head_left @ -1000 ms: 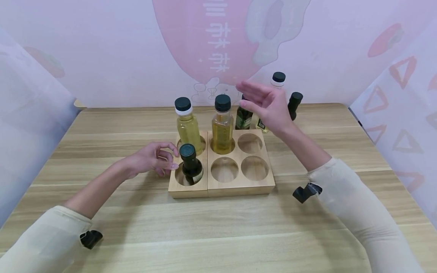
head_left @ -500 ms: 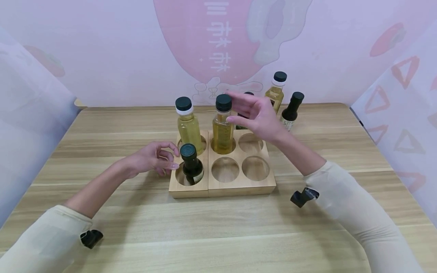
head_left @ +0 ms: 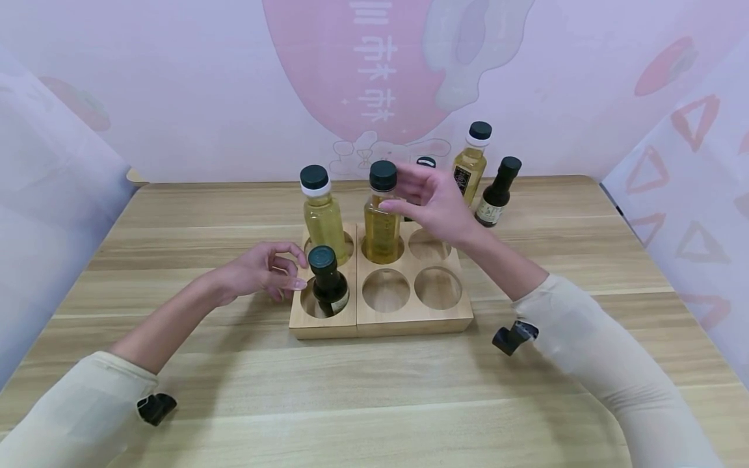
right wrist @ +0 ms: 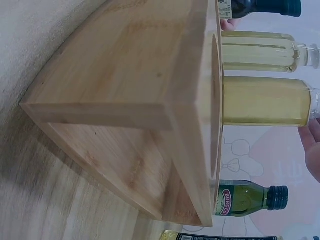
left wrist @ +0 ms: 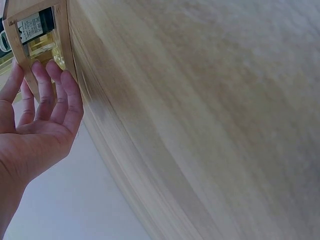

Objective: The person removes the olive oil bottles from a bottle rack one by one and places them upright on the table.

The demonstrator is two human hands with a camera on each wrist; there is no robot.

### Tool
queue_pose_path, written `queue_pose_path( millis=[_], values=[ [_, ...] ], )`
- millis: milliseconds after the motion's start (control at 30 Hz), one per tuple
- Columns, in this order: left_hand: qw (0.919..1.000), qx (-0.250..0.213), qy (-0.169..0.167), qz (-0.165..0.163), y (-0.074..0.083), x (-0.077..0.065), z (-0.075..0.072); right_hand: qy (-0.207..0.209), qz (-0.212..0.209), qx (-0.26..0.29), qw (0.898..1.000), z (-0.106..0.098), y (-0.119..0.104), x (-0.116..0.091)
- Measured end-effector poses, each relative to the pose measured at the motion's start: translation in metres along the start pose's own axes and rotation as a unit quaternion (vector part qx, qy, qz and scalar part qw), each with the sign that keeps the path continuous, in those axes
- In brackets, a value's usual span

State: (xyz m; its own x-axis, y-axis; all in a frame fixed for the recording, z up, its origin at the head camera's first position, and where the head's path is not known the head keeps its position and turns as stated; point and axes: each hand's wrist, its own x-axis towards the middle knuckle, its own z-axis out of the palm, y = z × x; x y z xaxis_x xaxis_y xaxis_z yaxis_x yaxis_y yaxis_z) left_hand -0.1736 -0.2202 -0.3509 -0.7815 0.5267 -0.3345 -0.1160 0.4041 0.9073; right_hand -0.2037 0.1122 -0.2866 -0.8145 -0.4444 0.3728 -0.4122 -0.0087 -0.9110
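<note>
My left hand (head_left: 254,273) holds the left end of a light wooden bottle rack (head_left: 409,322), thumb at its top edge and bent fingers along its side. In the left wrist view, this hand's fingertips meet the rack's open side frame. My right hand (head_left: 439,205) grips the neck of a black-capped bottle of yellow oil (head_left: 381,234), thumb in front and fingers behind, partly hidden. That bottle stands upright in the rack's back middle hole. To its left stands another yellow oil bottle (head_left: 324,224), and a dark bottle (head_left: 329,286) leans in the front left hole.
Behind the rack stands a green Borges bottle (right wrist: 240,197), mostly hidden by my right hand in the head view. A yellow oil bottle (head_left: 470,166) and a small dark bottle (head_left: 495,198) stand at the back right. A printed backdrop (head_left: 205,97) closes off the rear.
My right hand has moved left and slightly down from the bottles behind the rack to the neck of the middle oil bottle. My left hand and the rack stay where they were.
</note>
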Motion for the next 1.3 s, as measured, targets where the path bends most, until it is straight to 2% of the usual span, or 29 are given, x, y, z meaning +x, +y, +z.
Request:
queue_pose_path(
  millis=[233,1300],
  values=[
    [1.0,0.0,0.001,-0.003,0.0005,-0.001,0.0002,0.007,0.012,0.008,1.0,0.0028,0.0005,0.003],
    [1.0,0.0,-0.001,0.002,0.0012,-0.0026,0.001,0.041,-0.002,-0.011,0.999,0.0048,-0.0033,0.0058]
  ],
)
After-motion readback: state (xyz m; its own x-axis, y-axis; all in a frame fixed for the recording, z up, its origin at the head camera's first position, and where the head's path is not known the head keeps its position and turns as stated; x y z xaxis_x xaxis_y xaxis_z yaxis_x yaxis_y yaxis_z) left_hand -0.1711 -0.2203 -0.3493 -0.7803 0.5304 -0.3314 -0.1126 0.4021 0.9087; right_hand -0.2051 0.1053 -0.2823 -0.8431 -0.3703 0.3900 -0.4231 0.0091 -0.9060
